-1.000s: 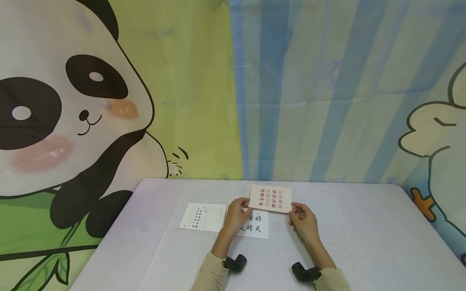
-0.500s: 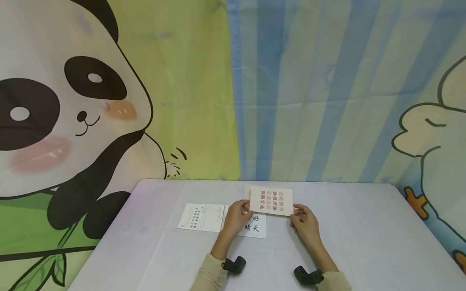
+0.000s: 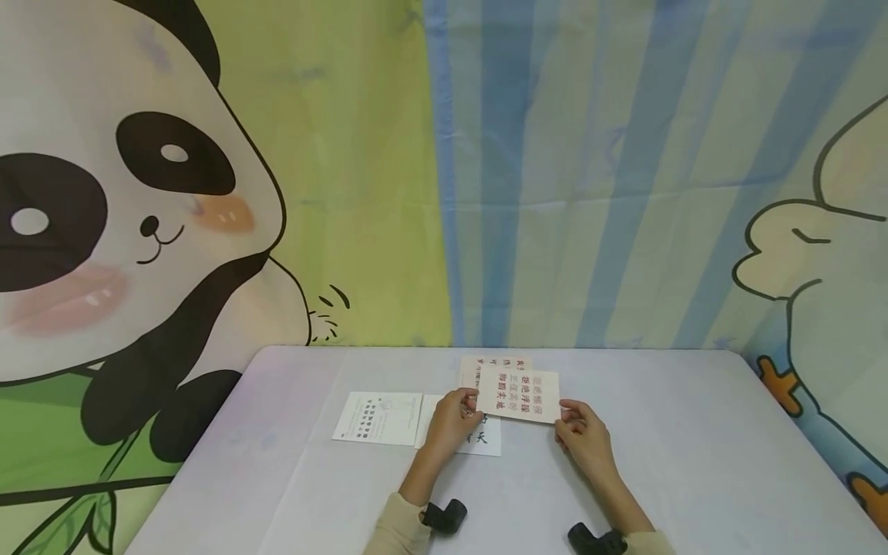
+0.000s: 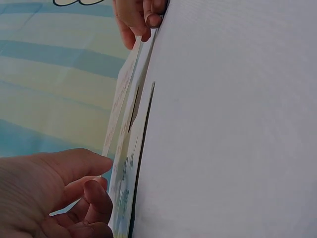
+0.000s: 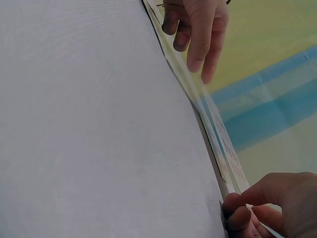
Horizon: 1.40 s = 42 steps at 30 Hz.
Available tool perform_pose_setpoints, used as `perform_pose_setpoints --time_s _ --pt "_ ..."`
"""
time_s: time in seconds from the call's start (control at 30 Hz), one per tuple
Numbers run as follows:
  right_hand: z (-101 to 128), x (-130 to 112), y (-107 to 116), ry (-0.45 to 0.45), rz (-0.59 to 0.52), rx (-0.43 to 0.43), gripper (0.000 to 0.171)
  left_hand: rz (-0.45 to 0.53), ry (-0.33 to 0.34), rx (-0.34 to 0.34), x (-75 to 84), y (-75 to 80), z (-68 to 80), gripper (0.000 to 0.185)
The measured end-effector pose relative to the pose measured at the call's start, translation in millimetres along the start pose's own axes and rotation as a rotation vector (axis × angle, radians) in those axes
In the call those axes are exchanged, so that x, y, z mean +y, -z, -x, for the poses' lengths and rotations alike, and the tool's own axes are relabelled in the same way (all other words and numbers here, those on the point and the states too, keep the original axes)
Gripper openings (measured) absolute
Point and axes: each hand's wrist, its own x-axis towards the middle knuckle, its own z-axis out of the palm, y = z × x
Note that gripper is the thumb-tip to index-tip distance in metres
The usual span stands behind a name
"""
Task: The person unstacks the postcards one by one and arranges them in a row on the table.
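Note:
A cream card (image 3: 519,395) printed with red characters is held just above the white table (image 3: 680,447), near its far middle. My left hand (image 3: 472,402) pinches its left edge and my right hand (image 3: 564,414) pinches its right edge. In the left wrist view the card (image 4: 120,106) shows edge-on between my left hand (image 4: 96,173), thumb on top, and my right hand (image 4: 143,22). From the right wrist, the card (image 5: 218,136) runs from my right hand (image 5: 237,208) to my left hand (image 5: 195,49).
A second cream card (image 3: 489,364) lies flat behind the held one. A white card with black characters (image 3: 486,441) lies partly under my left hand, and another white card (image 3: 378,418) lies to its left. A cartoon cloth backdrop (image 3: 444,169) hangs behind the table.
The held card has come slightly toward me and to the right, uncovering the cream card behind it. Both hands keep their pinch on its edges.

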Motion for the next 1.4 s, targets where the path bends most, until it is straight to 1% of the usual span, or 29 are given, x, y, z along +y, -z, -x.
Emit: perform_pose_setpoints --time_s 0.17,0.37,0.5,0.7,0.87,1.2,1.4 --pt "4.1 1.7 5.4 -0.015 0.023 -0.004 0.038 -0.021 -0.027 -0.004 6.8 -0.3 6.5 0.035" --pt "9.6 3.7 13.0 -0.041 0.044 -0.004 0.039 -0.026 -0.02 -0.037 13.5 -1.8 11.9 0.035" --pt "13.6 4.7 17.0 -0.032 0.055 0.005 0.039 -0.03 -0.034 -0.052 15.2 -3.6 15.0 0.034" --pt "20.1 6.0 23.6 -0.014 0.093 0.025 0.038 -0.032 -0.036 -0.073 19.4 -6.3 20.5 0.034" --pt "25.7 6.0 31.0 -0.03 0.123 0.007 0.039 -0.047 -0.026 -0.088 22.1 -9.3 26.0 0.033" --pt "38.0 9.8 44.8 -0.05 0.186 -0.019 0.04 -0.086 -0.055 -0.129 26.6 -13.5 34.6 0.034" --pt "37.7 11.0 50.8 -0.051 0.175 -0.042 0.04 -0.092 -0.063 -0.154 31.5 -12.0 36.6 0.032"
